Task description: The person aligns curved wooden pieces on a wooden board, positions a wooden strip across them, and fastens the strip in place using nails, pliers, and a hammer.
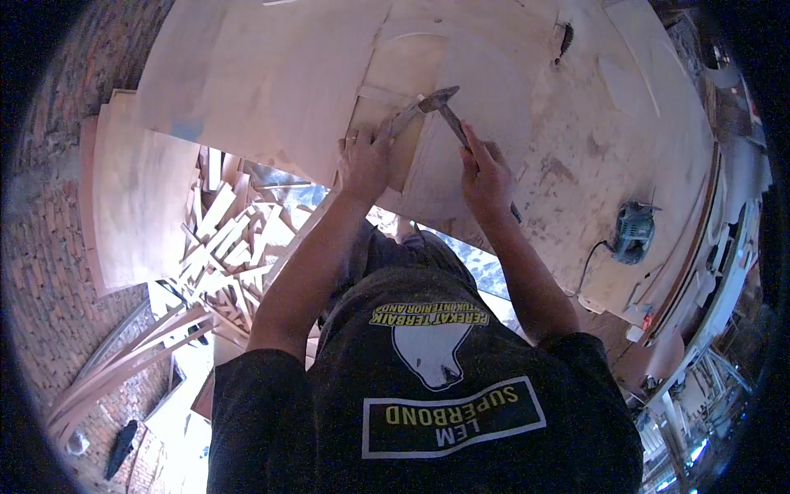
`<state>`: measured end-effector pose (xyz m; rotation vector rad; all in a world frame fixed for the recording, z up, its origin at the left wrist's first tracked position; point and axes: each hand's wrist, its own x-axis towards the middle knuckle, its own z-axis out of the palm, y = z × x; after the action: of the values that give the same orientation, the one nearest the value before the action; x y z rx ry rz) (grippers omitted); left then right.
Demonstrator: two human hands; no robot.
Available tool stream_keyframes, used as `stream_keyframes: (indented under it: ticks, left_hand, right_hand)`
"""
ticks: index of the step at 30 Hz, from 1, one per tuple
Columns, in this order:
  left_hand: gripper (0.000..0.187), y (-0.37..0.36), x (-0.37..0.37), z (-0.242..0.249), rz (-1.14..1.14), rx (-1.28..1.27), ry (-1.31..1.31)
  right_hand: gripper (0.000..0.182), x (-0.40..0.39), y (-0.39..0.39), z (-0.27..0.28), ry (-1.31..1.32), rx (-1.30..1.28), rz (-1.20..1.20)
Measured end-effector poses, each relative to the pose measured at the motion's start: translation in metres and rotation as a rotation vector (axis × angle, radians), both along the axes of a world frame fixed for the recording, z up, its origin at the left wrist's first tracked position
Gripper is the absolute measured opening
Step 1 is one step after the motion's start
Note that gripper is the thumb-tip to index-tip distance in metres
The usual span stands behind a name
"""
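Observation:
My right hand point(487, 177) is wrapped round the handle of a hammer point(453, 123), whose dark metal head lies above and left of the fist. My left hand point(366, 165) is closed over the near end of a slim greyish strip point(405, 118); I cannot tell what kind of piece it is. The strip's far end meets the hammer head in this view. Under both hands lies a large plywood sheet point(280, 74), with a narrow wooden panel point(403, 152) between them.
A green power tool point(634, 233), apparently a jigsaw, rests with its cord on the sheet at right. Farther back is a dark brush-like object point(564, 41). Scrap wood strips point(230, 239) are heaped at left, near a brick wall point(49, 198). More boards point(728, 239) line the right side.

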<state>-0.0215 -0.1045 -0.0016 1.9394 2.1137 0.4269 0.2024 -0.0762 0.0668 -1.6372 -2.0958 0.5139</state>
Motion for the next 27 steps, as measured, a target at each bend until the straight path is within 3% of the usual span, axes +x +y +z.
stream_keyframes:
  ticks: [9, 16, 19, 21, 27]
  left_hand:
    - [0.046, -0.001, 0.0, -0.014, 0.017, 0.013, -0.003]
    - [0.049, 0.003, 0.001, -0.006, 0.028, -0.1, -0.032]
    - [0.049, 0.0, 0.001, -0.015, 0.013, 0.03, 0.011]
    - [0.049, 0.001, 0.0, -0.018, 0.024, 0.003, -0.008]
    - [0.05, -0.001, -0.001, -0.01, 0.016, -0.046, -0.057]
  right_hand:
    - [0.044, -0.01, 0.003, -0.006, -0.085, 0.2, 0.078]
    - [0.045, -0.015, 0.001, -0.004, -0.052, 0.148, 0.024]
    - [0.046, -0.012, -0.001, -0.007, -0.066, 0.179, 0.04]
    - [0.046, -0.012, -0.001, -0.01, -0.146, 0.163, 0.061]
    - [0.043, -0.015, -0.004, -0.004, -0.038, 0.181, -0.018]
